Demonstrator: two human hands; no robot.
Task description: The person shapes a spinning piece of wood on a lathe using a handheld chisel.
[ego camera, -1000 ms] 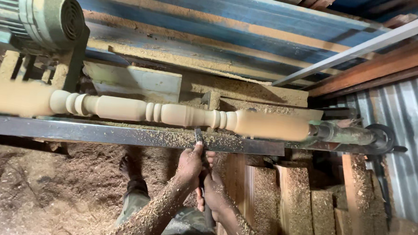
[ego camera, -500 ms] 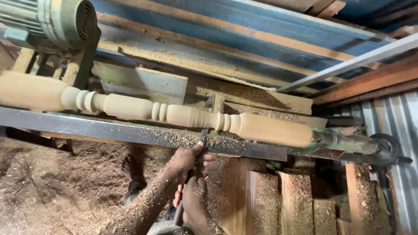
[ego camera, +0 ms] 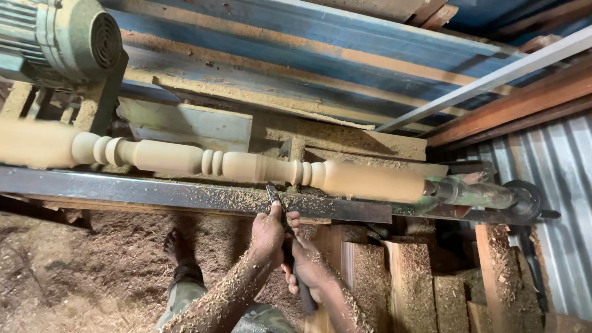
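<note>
The workshop was rough: blue-painted planks (ego camera: 302, 27) ran overhead and behind, a corrugated metal wall (ego camera: 568, 172) closed the right side, and sawdust (ego camera: 52, 269) lay thick over the floor. A wood lathe crossed the view from left to right. At the upper left sat its green electric motor (ego camera: 55, 33) with a ribbed casing and a grilled end. Between the motor end and the green tailstock (ego camera: 481, 193) on the right lay a pale turned spindle (ego camera: 243, 165), horizontal, already shaped with beads and coves along its middle and thicker plain sections toward both ends. Just below it ran a long dark steel tool rest (ego camera: 142, 192), its top strewn with shavings.

A turning chisel (ego camera: 286, 233) rested across that bar near the middle, its tip up under the spindle beside a bead; whether the tip touched the wood could not be told. The left hand (ego camera: 270, 233) was wrapped around the blade just below the rest, fingers closed on it. The right hand (ego camera: 308, 270) gripped the dark handle lower down, close against the left. Both forearms were coated in sawdust. A bare foot (ego camera: 176, 244) stood in the shavings to the left, and upright wooden blocks (ego camera: 410, 285) stood below the tailstock.
</note>
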